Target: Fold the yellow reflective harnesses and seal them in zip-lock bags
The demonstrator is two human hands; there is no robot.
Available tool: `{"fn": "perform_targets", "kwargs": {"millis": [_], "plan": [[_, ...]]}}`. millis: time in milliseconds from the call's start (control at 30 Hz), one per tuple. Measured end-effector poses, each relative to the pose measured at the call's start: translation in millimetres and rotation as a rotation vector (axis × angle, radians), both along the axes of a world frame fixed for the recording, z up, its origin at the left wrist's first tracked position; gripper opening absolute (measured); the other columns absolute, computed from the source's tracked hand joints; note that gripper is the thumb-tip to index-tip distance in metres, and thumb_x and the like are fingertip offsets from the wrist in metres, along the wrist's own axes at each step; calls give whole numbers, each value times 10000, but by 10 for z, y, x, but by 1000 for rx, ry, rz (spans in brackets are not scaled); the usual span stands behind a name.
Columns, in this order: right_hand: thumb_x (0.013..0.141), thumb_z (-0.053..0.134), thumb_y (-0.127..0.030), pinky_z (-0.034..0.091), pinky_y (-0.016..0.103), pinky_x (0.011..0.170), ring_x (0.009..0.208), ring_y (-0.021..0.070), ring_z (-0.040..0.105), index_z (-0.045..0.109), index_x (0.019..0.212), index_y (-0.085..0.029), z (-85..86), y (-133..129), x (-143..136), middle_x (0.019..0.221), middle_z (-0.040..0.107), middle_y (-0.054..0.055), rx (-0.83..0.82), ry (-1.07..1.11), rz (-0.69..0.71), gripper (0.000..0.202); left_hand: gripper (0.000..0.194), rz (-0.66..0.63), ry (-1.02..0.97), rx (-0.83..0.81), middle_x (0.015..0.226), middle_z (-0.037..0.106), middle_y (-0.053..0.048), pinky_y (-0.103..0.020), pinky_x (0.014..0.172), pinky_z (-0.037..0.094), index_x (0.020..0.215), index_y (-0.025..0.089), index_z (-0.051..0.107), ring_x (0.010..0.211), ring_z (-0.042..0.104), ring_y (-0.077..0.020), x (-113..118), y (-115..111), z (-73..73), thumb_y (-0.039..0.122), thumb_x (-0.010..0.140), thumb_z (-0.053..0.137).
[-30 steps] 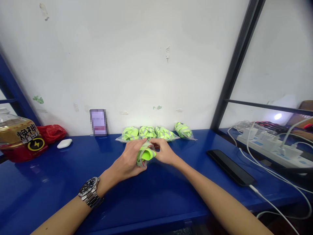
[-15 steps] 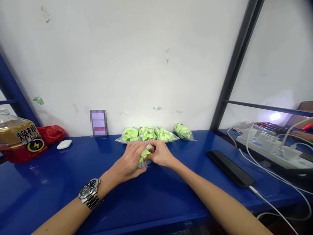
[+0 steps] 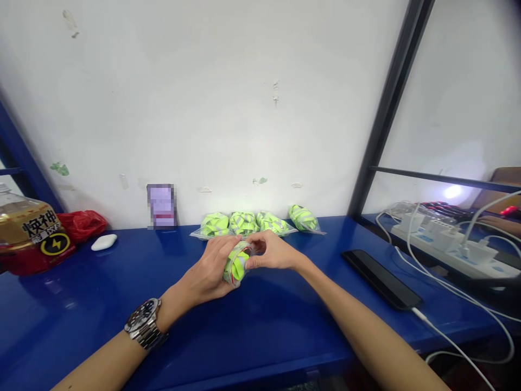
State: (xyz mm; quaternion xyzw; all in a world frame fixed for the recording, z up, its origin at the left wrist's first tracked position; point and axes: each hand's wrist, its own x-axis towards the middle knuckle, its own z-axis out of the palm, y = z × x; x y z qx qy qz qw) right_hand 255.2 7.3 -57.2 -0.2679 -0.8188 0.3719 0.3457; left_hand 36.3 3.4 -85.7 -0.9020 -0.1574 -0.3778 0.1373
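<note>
A bundle of neon-yellow and grey reflective strap (image 3: pixel 236 264) sits inside a clear plastic zip bag (image 3: pixel 233 281) with a red line at its edge. My left hand (image 3: pixel 208 269), with a steel watch on the wrist, is wrapped round the bag from the left. At the bag's upper right rim, my right hand (image 3: pixel 272 251) curls with its thumb and fingers on the edge. Some of its fingertips are hidden behind the bag. Several similar bagged bundles (image 3: pixel 243 221) lie along the wall behind my hands, one of them (image 3: pixel 304 218) a little apart on the right.
On the left of the blue table (image 3: pixel 171 347) are a large drink bottle (image 3: pixel 32 233), a red plastic bag (image 3: pixel 83 224) and a white earphone case (image 3: pixel 104 242). A phone (image 3: pixel 163 206) leans on the wall. To the right lie a charging phone (image 3: pixel 382 278), cables and a power strip (image 3: pixel 451 244).
The strap bundle has turned so that more of its yellow face shows in the bag. My right hand has loosened and drawn slightly back, with its thumb lower and further apart from the fingers.
</note>
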Motion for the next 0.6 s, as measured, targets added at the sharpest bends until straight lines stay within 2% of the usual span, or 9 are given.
{"fn": "perform_targets", "kwargs": {"millis": [100,333,600], "plan": [[732,688,-498,266,223,500,553,75,306,514,700,-159,-14,12,-5,612,354,-62,-4,2,-2,382,799,-7,6,5,1260,498,-187,-491,974,450,1460,141,175,1191,471,-303,10,-11,22,156,784,600],[632,767,-509,293,223,535,588,86,351,509,674,-167,-49,-30,-91,631,413,-58,197,-99,-195,430,842,-31,21,13,1268,485,-193,-494,969,444,1472,139,150,1195,454,-306,26,-22,21,122,768,611],[621,739,-323,320,203,540,575,80,421,525,683,-166,-36,-108,-156,626,484,-63,285,-182,-218,272,867,-11,128,47,1257,480,-214,-543,969,420,1478,101,129,1197,437,-341,55,-59,7,103,751,601]]}}
